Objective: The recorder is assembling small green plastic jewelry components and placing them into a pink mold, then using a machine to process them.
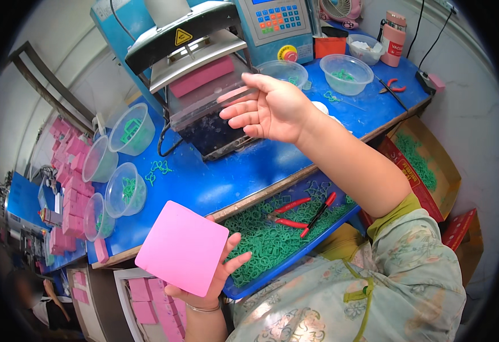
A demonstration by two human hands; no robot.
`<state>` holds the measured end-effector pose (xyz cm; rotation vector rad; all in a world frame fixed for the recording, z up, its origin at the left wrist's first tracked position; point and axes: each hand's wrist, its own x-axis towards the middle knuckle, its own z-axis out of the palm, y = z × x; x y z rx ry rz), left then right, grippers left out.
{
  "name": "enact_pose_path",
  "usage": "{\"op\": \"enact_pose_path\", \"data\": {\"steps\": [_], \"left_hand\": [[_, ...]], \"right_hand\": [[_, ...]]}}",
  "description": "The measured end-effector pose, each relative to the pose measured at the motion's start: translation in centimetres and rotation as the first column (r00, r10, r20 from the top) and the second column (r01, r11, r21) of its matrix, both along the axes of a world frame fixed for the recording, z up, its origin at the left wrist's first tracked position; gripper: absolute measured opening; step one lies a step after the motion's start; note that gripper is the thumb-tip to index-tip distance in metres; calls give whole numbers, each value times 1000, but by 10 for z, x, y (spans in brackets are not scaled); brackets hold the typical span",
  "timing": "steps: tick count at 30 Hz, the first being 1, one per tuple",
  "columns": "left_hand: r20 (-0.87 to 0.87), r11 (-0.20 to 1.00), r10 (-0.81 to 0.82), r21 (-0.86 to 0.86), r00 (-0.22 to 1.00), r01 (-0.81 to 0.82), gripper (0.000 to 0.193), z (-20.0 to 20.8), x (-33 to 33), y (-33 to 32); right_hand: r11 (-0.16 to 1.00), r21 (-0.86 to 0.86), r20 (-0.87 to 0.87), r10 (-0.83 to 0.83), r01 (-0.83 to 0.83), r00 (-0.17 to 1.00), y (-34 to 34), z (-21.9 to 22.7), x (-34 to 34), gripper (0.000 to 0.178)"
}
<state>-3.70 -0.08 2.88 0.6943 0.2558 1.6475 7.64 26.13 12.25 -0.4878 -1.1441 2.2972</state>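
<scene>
On my left hand (231, 263) rests a flat pink square box (184, 248) with rounded corners; the thumb and fingers grip its edges from below, and part of the hand is hidden behind it. My right hand (269, 108) is at the front of a blue press machine (115, 43), fingers stretched out by the edge of its clear plastic guard (206, 108). Whether the fingertips touch the guard I cannot tell. Beneath the press's metal plate (195, 60) sits a pink block (202, 77).
A blue tray (235, 292) of green plastic pieces lies before me, with red-handled pliers (292, 214) and a red-and-black pen-like tool (319, 215) on top. Clear bowls (129, 188) stand along the blue table (204, 182). Pink boxes (72, 194) pile up left; a cardboard box (443, 176) is right.
</scene>
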Motion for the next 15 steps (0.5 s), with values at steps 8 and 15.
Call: {"op": "enact_pose_path", "data": {"steps": [8, 15], "left_hand": [[-334, 854, 457, -93, 824, -511, 105, 3, -9, -20], [-850, 524, 513, 421, -121, -740, 112, 27, -12, -11]], "right_hand": [[978, 3, -71, 208, -208, 976, -52, -23, 47, 44], [754, -130, -86, 638, -644, 765, -68, -66, 79, 35]]}}
